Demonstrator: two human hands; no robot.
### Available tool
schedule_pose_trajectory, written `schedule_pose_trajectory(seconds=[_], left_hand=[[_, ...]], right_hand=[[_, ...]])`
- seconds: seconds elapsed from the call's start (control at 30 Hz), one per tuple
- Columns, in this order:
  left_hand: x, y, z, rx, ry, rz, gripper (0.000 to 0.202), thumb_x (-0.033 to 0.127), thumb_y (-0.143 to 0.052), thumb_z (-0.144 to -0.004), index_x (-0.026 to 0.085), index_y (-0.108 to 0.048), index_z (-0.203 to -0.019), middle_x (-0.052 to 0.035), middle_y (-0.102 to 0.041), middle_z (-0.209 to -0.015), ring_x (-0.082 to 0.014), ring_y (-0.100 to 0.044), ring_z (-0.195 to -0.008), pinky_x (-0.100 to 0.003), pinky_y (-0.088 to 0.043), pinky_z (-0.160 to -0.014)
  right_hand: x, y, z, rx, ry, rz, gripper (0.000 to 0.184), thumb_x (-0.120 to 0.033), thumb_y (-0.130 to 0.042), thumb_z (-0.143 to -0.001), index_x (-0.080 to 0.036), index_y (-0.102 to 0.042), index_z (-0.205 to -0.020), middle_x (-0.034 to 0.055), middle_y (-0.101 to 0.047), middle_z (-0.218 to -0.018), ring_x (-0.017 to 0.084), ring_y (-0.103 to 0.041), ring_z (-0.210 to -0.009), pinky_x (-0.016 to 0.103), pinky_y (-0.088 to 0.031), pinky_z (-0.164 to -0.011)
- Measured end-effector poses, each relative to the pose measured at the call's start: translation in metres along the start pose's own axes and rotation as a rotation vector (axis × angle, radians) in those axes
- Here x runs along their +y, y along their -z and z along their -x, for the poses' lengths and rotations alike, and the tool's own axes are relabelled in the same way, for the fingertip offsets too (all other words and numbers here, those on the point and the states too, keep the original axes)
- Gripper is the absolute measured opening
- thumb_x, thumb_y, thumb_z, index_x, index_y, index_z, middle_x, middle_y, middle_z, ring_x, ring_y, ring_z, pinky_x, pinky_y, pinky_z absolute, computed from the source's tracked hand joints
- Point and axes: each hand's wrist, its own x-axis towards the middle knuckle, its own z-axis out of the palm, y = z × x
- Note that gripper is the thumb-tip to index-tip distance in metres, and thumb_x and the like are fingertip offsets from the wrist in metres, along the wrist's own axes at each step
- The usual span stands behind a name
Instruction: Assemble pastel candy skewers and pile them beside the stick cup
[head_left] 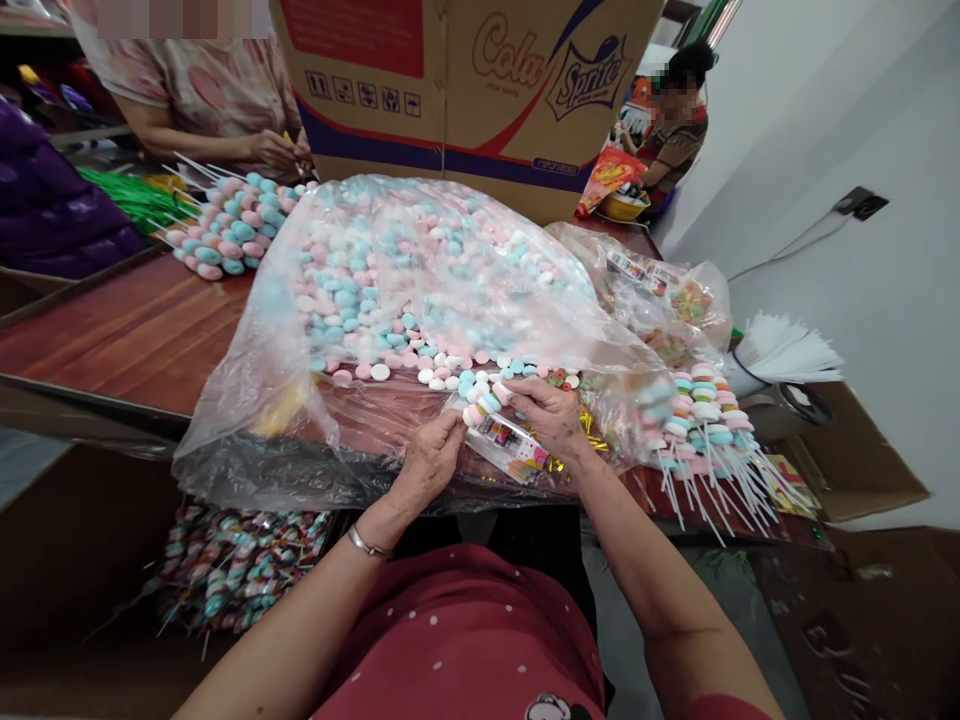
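Left hand, right hand pinching opposite ends of pastel candy row. Printed wrapper between hands. Clear candy bag beyond both. Candy skewers right of right hand.

Bag of sweets on table, before carton

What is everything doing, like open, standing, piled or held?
Left hand: closed, pinching the candy row.
Right hand: closed, pinching that row.
Plastic bag: open, candies at its mouth.
Cola box: standing upright.
White sticks: bunched together.
Right candy sticks: piled.
Left candy sticks: piled.
Lower left box: open, candy inside.
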Motion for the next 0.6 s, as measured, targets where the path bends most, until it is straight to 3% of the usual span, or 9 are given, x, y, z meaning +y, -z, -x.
schedule_pose_trajectory(seconds=[0.1,0.2,0.37,0.43,0.6], left_hand=[[0.0,0.001,0.0,0.011,0.0,-0.002,0.027,0.035,-0.044,-0.086,0.018,-0.06,-0.072,0.003,-0.05,-0.057,-0.0131,-0.047,-0.057,-0.022,-0.035,-0.056],[0.0,0.001,0.001,0.014,-0.007,-0.002,0.028,0.035,-0.045,-0.085,0.017,-0.062,-0.072,0.0027,-0.05,-0.057,-0.0128,-0.047,-0.056,-0.022,-0.036,-0.056],[-0.003,-0.003,0.003,0.032,-0.018,0.032,0.026,0.035,-0.049,-0.083,0.017,-0.068,-0.081,0.0032,-0.052,-0.058,-0.0117,-0.046,-0.055,-0.022,-0.038,-0.056],[-0.005,-0.003,0.004,0.039,-0.025,0.035,0.027,0.035,-0.05,-0.083,0.016,-0.069,-0.084,0.0029,-0.054,-0.06,-0.0116,-0.048,-0.056,-0.021,-0.039,-0.058],[-0.004,0.0,0.003,0.036,-0.043,0.017,0.026,0.035,-0.051,-0.083,0.016,-0.07,-0.084,0.0016,-0.059,-0.061,-0.0124,-0.052,-0.057,-0.021,-0.042,-0.06]], right_hand=[[-0.001,0.0,0.001,-0.017,0.067,0.069,0.023,-0.04,-0.069,-0.079,-0.028,-0.077,-0.097,0.003,-0.073,-0.094,0.018,-0.066,-0.086,0.033,-0.055,-0.079],[-0.004,0.002,0.002,-0.014,0.018,0.004,0.028,-0.043,-0.068,-0.079,-0.028,-0.075,-0.101,0.0028,-0.073,-0.1,0.019,-0.066,-0.09,0.034,-0.056,-0.079],[-0.008,0.001,0.004,0.134,-0.096,-0.272,0.066,-0.051,-0.072,-0.074,-0.032,-0.051,-0.133,0.0046,-0.066,-0.122,0.015,-0.068,-0.081,0.033,-0.06,-0.072],[-0.01,-0.004,0.005,0.133,-0.129,-0.334,0.065,-0.052,-0.074,-0.072,-0.029,-0.053,-0.128,0.0048,-0.069,-0.116,0.015,-0.068,-0.079,0.033,-0.06,-0.071],[-0.016,-0.022,0.008,0.096,-0.201,-0.367,0.039,-0.046,-0.077,-0.069,-0.023,-0.065,-0.098,0.0,-0.074,-0.09,0.016,-0.069,-0.082,0.032,-0.058,-0.077]])
